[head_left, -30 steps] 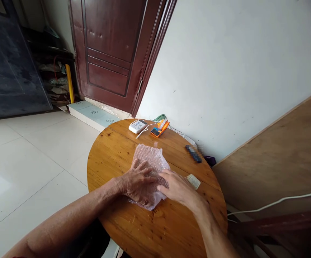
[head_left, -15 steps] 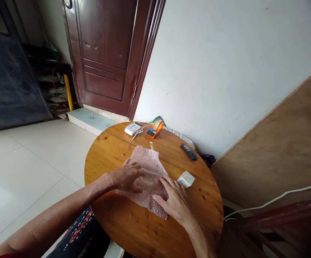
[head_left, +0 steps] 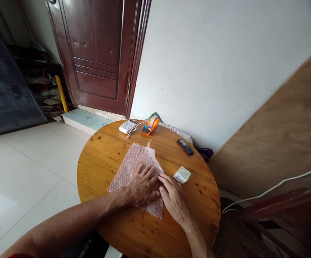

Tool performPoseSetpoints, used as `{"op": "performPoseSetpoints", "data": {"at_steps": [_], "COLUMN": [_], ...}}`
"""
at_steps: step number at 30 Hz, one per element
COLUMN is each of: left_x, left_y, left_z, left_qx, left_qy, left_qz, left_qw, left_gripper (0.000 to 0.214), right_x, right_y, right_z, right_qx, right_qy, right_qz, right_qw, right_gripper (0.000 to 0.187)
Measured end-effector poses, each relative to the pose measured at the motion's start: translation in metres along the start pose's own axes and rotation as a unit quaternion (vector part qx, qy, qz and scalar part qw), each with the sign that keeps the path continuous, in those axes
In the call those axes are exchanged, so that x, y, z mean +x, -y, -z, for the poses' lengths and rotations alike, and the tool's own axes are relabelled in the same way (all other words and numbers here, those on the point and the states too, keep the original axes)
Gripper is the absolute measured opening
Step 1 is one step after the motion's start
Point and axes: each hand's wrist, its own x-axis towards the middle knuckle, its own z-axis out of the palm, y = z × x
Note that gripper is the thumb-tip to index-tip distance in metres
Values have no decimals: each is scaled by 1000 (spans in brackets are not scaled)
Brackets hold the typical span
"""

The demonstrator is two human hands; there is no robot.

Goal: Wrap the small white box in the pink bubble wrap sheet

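Observation:
A sheet of pinkish bubble wrap (head_left: 133, 161) lies flat on the round wooden table (head_left: 96, 172). My left hand (head_left: 143, 184) rests palm down on its right part, fingers stretched forward. Close beside it, my right hand (head_left: 174, 195) lies along the sheet's right edge, its fingertips touching the wrap and its fingers extended. Just beyond my right hand stands a small cream box (head_left: 182, 175) with printed sides. A short strip of clear tape (head_left: 149, 143) sticks out at the wrap's far edge.
At the table's back are an orange tape dispenser (head_left: 151, 126) and a white device with a cable (head_left: 127, 126). A dark, blurred-out object (head_left: 185, 147) lies at the back right. A white wall (head_left: 211, 71) rises behind, and a pale cable (head_left: 279, 195) runs at the right.
My left hand has slid right across the bubble wrap, close to my right hand. The right hand has shifted slightly to the wrap's edge. The view has turned slightly right.

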Motion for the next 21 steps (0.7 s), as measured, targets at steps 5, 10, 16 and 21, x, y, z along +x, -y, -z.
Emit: {"op": "performPoseSetpoints", "data": {"at_steps": [5, 10, 16, 21], "left_x": [-3, -1, -2, -2], "left_y": [-4, -5, -5, -4], "left_z": [5, 9, 16, 17], "left_qx": [8, -5, -19, -22], "left_qy": [26, 49, 49, 46], "left_qz": [-17, -15, -18, -17], "left_qw": [999, 999, 998, 999], "left_gripper": [75, 78, 79, 78], "right_x": [29, 72, 87, 61], "right_y": [19, 32, 30, 20], "right_z": [14, 17, 18, 44], "right_qx": [-93, -223, -257, -258], "right_qy": [58, 141, 164, 45], "right_qz": [-14, -94, -113, -72], "right_qw": [994, 960, 946, 962], "right_gripper": [52, 39, 36, 31]}}
